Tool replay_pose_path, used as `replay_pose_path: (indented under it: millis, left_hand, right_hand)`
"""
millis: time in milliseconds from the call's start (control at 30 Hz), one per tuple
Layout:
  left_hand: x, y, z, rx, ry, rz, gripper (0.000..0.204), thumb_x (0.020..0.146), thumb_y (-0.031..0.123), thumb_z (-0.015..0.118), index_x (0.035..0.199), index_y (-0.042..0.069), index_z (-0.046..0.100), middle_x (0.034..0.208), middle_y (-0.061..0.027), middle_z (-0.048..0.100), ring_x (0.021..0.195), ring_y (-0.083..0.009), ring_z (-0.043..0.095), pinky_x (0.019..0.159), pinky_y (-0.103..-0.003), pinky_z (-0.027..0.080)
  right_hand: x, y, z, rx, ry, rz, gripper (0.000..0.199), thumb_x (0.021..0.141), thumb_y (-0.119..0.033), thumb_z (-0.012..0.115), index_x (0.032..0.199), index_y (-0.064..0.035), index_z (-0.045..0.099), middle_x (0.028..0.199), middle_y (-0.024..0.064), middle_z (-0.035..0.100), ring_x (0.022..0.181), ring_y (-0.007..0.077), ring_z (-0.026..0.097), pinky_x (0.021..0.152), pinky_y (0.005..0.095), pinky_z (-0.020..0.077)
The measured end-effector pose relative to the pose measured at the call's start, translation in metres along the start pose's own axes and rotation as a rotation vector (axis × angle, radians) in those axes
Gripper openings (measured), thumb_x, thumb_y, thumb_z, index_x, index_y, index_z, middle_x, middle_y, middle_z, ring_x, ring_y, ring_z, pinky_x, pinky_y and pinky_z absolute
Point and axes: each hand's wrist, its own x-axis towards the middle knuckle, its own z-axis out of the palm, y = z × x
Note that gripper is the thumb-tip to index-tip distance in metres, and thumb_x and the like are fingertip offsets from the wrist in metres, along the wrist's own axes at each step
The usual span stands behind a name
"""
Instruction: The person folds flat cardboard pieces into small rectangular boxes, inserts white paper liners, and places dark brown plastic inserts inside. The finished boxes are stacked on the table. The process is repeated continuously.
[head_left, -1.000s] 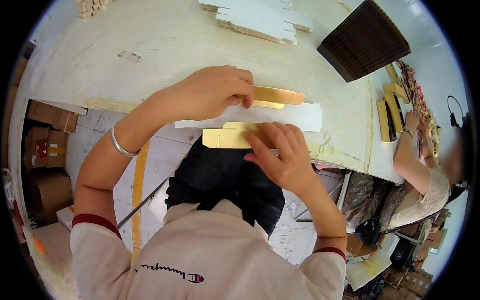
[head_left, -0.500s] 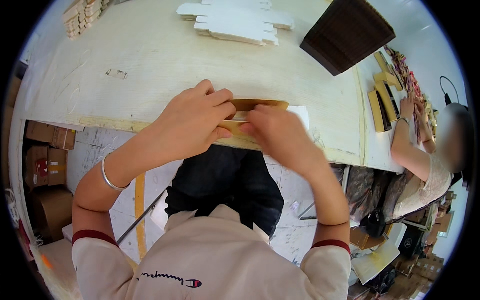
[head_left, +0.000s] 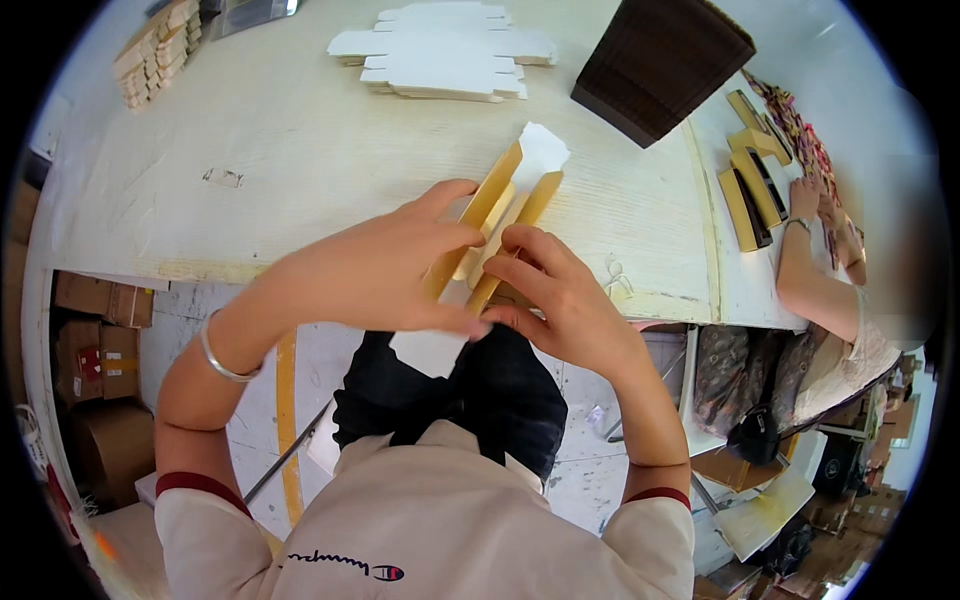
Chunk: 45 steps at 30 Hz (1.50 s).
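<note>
A pale cream worktable (head_left: 310, 180) with faint wood grain fills the upper view, worn yellowish along its front edge (head_left: 215, 272). On its far side lies a stack of flat white die-cut carton blanks (head_left: 445, 48), with a dark brown ribbed block (head_left: 662, 68) to its right. At the far left sits a pile of small pale slotted pieces (head_left: 158, 52). Past a seam (head_left: 712, 225) at right lie gold boxes (head_left: 742, 210) and a heap of reddish ribbon-like material (head_left: 800, 130). A thin white loop (head_left: 618, 279) rests near the front edge.
</note>
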Motion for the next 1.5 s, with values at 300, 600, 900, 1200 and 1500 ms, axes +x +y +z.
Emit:
replay_pose_path:
  millis: [300, 600, 900, 1200, 1500]
  left_hand:
    - [-0.004, -0.038, 0.016, 0.051, 0.039, 0.490, 0.039, 0.065, 0.011, 0.082, 0.097, 0.003, 0.062, 0.100, -0.0056, 0.061, 0.085, -0.0256, 0.057, 0.072, -0.034, 0.050]
    - [0.013, -0.009, 0.031, -0.163, 0.116, 0.049, 0.040, 0.067, 0.012, 0.081, 0.096, 0.007, 0.054, 0.068, -0.0056, 0.056, 0.063, -0.0231, 0.054, 0.059, -0.034, 0.044]
    - [0.010, -0.013, 0.042, -0.050, 0.234, 0.176, 0.022, 0.071, 0.009, 0.077, 0.071, 0.004, 0.057, 0.071, -0.0062, 0.054, 0.065, -0.0238, 0.055, 0.058, -0.034, 0.044]
    - [0.014, -0.011, 0.020, -0.091, -0.007, 0.242, 0.017, 0.080, 0.012, 0.070, 0.087, 0.000, 0.061, 0.093, -0.0098, 0.057, 0.077, -0.0247, 0.059, 0.067, -0.031, 0.049]
    - [0.008, -0.020, 0.030, -0.421, 0.104, 0.100, 0.038, 0.091, 0.011, 0.059, 0.125, 0.002, 0.044, 0.118, -0.0117, 0.056, 0.080, -0.0178, 0.058, 0.070, -0.027, 0.046]
  right_hand:
    - [0.000, -0.001, 0.009, -0.005, 0.065, 0.039, 0.024, 0.070, -0.012, 0.078, 0.076, -0.0045, 0.056, 0.087, 0.0092, 0.051, 0.080, 0.0281, 0.049, 0.072, 0.0370, 0.0434]
    - [0.005, -0.008, 0.003, 0.223, -0.006, 0.183, 0.031, 0.073, -0.005, 0.075, 0.082, -0.0044, 0.046, 0.084, 0.0101, 0.046, 0.080, 0.0298, 0.047, 0.068, 0.0375, 0.0414]
    - [-0.013, -0.018, -0.014, 0.139, -0.119, 0.075, 0.050, 0.067, -0.003, 0.075, 0.109, -0.0027, 0.048, 0.121, 0.0171, 0.044, 0.103, 0.0366, 0.051, 0.086, 0.0381, 0.0443]
    - [-0.035, -0.018, 0.034, -0.110, 0.261, -0.093, 0.048, 0.067, -0.002, 0.074, 0.111, 0.0013, 0.056, 0.114, 0.0168, 0.058, 0.096, 0.0329, 0.057, 0.082, 0.0401, 0.0467]
    - [-0.016, -0.009, 0.046, 0.581, 0.560, 0.301, 0.034, 0.086, 0.006, 0.062, 0.116, -0.0032, 0.049, 0.091, 0.0104, 0.055, 0.073, 0.0176, 0.057, 0.060, 0.0268, 0.0474]
